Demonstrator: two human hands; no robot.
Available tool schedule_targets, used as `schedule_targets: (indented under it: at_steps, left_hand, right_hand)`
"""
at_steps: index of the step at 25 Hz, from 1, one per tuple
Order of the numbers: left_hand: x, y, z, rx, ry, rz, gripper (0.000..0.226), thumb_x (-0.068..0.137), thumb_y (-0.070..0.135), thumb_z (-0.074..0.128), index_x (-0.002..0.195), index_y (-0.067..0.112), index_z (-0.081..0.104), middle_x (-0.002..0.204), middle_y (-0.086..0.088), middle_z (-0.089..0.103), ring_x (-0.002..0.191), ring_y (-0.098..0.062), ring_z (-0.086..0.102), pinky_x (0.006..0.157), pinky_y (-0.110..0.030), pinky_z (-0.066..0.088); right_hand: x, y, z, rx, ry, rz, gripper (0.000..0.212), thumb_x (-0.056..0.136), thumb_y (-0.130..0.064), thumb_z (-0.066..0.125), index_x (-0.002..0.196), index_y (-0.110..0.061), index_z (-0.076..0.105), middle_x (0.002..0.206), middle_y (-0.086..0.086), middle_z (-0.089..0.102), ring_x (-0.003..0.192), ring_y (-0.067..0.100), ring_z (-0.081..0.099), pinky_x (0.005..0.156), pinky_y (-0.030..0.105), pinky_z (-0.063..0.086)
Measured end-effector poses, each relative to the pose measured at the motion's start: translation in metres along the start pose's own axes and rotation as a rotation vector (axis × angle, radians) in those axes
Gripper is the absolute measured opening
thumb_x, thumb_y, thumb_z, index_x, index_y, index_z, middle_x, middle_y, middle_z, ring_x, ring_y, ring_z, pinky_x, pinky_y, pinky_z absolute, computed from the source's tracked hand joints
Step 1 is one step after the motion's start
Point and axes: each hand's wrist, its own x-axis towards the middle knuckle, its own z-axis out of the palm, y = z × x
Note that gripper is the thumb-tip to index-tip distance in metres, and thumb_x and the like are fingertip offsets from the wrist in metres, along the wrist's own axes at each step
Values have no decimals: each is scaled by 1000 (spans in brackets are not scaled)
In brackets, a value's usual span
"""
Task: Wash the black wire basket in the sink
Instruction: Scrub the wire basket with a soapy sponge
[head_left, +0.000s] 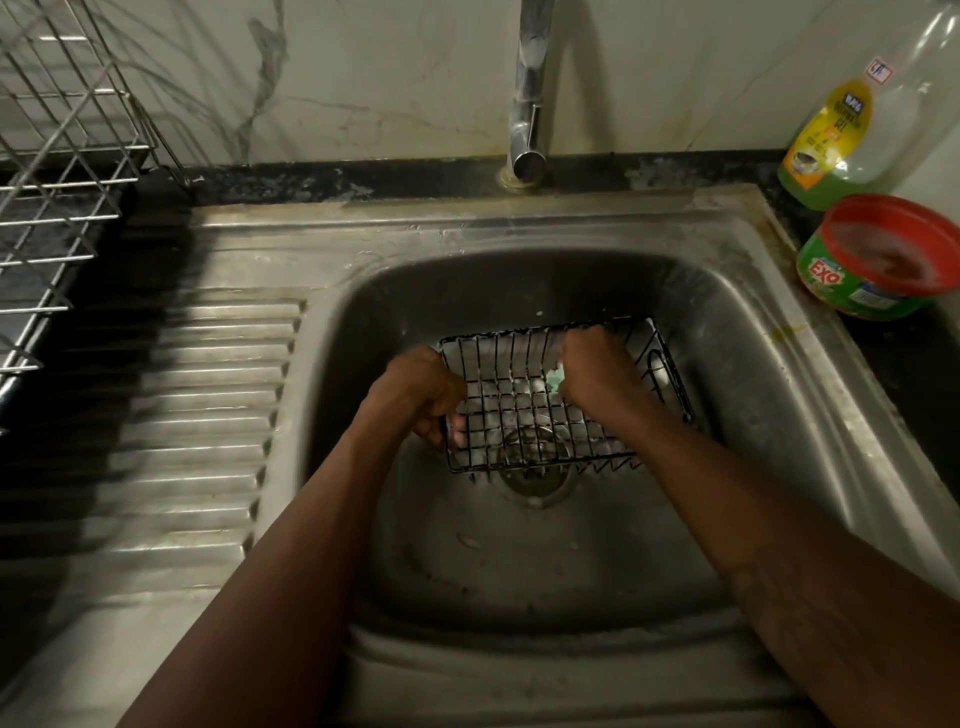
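1. The left hand (421, 395) is gripping the basket (524, 415) by its near-left edge. Fingers are curling round the wire, tips poking thru the mesh.
2. The right hand (597, 371) is closing in a fist round a green-white scrub pad (553, 380) and pressing it on the wires twd the basket's far-right part. Fingers are bunching tight, not spreading.
3. The basket is sitting between both hands, low inside the sink (727, 374), tilting a bit, right over the drain (535, 486). Can't tell if it's touching the btm.
4. Progress, my guess: scrubbing is going on, approx mid-task. Whitish patches are showing under the mesh, prob suds. Rinsing and setting it to dry are looking not yet done.
5. Beyond the fingers, the tap (530, 104) is standing w/ no water visibly coming out.
6. Past the right hand, a soap tub (878, 265) and a dish-liquid bottle (831, 140) are sitting on the counter, well apart from the basket.
7. Past the left hand, the draining board (208, 415) is lying beside the sink, w/ a wire drying rack (62, 156) beyond it.
8. Nothing is blocking the hands. The close mesh itself is prob slowing the pad.
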Motion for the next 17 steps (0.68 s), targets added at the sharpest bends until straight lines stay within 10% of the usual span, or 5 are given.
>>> schedule_targets:
  at_steps: [8,17]
  left_hand:
    - [2,-4,-1,10,95,17,11,99,10,53,98,0,59,76,-16,76,64,-29,75,68,-40,64]
    - [-16,1,-9,-252,126,-35,21,99,8,45,94,-8,58,68,-24,72,61,-37,74,62,-48,63]
  right_hand:
    - [-5,-17,-1,-168,-116,-185,21,85,-9,73,105,-10,67,98,8,63,77,20,52,66,30,42]
    - [-16,-8,-32,170,-85,-144,29,85,-15,78,113,-20,75,105,2,73,76,8,61,72,27,55]
